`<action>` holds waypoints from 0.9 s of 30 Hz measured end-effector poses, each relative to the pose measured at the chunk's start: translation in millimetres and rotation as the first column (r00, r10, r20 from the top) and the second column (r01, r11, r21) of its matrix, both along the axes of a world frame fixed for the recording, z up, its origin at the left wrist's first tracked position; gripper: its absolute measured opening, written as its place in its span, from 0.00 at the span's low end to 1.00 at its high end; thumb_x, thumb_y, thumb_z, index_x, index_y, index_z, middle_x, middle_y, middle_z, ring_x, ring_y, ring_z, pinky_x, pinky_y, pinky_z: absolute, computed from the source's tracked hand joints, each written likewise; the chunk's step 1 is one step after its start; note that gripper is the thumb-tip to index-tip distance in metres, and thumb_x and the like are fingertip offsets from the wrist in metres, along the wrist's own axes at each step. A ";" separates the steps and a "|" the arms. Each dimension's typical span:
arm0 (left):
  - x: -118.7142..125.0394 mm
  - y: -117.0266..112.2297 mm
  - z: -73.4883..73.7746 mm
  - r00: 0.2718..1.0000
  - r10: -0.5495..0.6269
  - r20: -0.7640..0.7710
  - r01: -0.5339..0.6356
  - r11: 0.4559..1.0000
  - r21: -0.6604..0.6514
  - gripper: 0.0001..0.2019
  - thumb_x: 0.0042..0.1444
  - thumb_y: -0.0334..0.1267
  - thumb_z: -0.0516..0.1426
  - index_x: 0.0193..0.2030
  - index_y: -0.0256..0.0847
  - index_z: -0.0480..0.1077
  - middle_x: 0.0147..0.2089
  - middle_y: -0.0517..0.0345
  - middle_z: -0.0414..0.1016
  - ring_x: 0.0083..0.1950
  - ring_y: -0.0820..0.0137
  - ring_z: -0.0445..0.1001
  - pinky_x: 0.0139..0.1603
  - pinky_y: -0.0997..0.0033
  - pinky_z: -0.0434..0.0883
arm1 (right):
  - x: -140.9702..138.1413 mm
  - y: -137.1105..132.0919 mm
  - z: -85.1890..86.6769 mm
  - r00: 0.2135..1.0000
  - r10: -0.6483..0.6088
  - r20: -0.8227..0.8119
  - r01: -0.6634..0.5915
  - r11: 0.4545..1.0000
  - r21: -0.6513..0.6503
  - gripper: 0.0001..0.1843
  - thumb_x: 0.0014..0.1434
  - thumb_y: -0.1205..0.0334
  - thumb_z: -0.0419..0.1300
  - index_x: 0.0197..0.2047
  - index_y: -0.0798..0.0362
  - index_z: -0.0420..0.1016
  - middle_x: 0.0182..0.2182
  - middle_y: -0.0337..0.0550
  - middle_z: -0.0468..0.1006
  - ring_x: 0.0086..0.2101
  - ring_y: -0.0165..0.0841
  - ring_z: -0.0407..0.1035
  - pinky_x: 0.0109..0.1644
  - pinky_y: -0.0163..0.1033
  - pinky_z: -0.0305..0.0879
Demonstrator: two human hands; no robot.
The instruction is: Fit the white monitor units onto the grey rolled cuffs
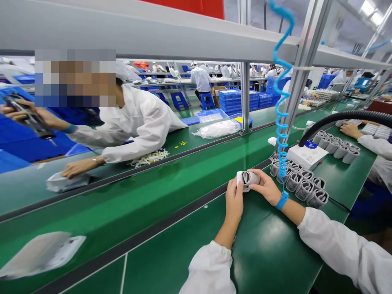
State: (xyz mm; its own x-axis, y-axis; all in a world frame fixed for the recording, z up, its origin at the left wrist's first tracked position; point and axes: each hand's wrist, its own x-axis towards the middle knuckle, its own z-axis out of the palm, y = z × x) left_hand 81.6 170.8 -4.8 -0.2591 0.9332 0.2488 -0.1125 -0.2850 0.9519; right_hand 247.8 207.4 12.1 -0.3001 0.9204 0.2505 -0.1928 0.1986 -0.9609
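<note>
1. Left hand (234, 204): closed, fingers wrapped upright around the near end of a grey-and-white moulded unit (248, 179)
2. Right hand (265, 185): closed, fingers curled over the far end of the same unit; unit gripped between both hands above the green counter (269, 253), hollow grey face turned upward
3. Right wrist: blue wrist strap (282, 200), with coiled blue cord (280, 102) rising past the metal shelf (183, 34)
4. Just beside right hand: cluster of grey rolled sleeves (298, 183) on the counter, with white box unit (308, 157) behind; second batch of grey sleeves (335, 145) beyond, under black flexible hose (346, 116)
5. Far side of conveyor belt (122, 208): co-worker's hand (81, 167) resting on white packet (65, 183), near loose white parts (148, 158); co-worker's other hand (27, 113) gripping black power tool (33, 122)
6. Right edge: another co-worker's hand (350, 130), next to the second batch
7. Background: stacked blue crates (231, 100), clear plastic bag (218, 128), rows of workers in white coats
</note>
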 end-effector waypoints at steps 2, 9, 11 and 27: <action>-2.1 0.4 4.4 1.000 -0.011 0.021 0.012 1.000 -0.021 0.16 0.66 0.50 0.68 0.54 0.44 0.86 0.54 0.48 0.82 0.60 0.50 0.76 0.72 0.52 0.67 | 2.5 -0.5 1.8 1.000 0.014 0.012 -0.014 0.999 0.038 0.33 0.56 0.56 0.80 0.63 0.46 0.80 0.66 0.50 0.76 0.67 0.49 0.69 0.75 0.55 0.63; -3.5 4.3 7.3 0.992 -0.113 0.065 0.122 0.979 -0.165 0.19 0.59 0.48 0.71 0.52 0.39 0.85 0.49 0.46 0.87 0.49 0.52 0.84 0.56 0.56 0.76 | 12.1 -4.0 9.5 0.985 0.029 0.172 -0.072 0.966 0.247 0.27 0.61 0.49 0.76 0.62 0.44 0.84 0.78 0.52 0.63 0.77 0.53 0.55 0.82 0.59 0.47; -6.7 6.7 5.6 0.986 -0.153 0.066 0.163 0.966 -0.200 0.20 0.57 0.50 0.72 0.49 0.38 0.85 0.44 0.47 0.87 0.46 0.53 0.84 0.51 0.58 0.77 | 14.0 -7.8 13.9 0.974 0.025 0.225 -0.088 0.958 0.274 0.29 0.64 0.44 0.73 0.64 0.44 0.83 0.80 0.53 0.60 0.78 0.54 0.54 0.82 0.59 0.47; -39.6 19.9 0.2 0.969 -0.233 0.081 0.245 0.869 -0.430 0.29 0.29 0.48 0.78 0.45 0.53 0.88 0.49 0.56 0.90 0.61 0.36 0.84 0.61 0.40 0.83 | -6.4 6.9 -8.5 0.974 0.033 -0.223 -0.107 0.940 -0.325 0.40 0.51 0.29 0.79 0.56 0.51 0.89 0.51 0.48 0.85 0.51 0.43 0.78 0.59 0.48 0.73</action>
State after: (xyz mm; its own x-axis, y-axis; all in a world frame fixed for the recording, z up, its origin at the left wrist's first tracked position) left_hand 42.0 190.7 -4.6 -0.0148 0.9801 -0.1981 -0.1502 0.1937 0.9695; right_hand 241.4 214.3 3.6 -0.3407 0.9402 -0.0018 -0.4004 -0.1468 -0.9045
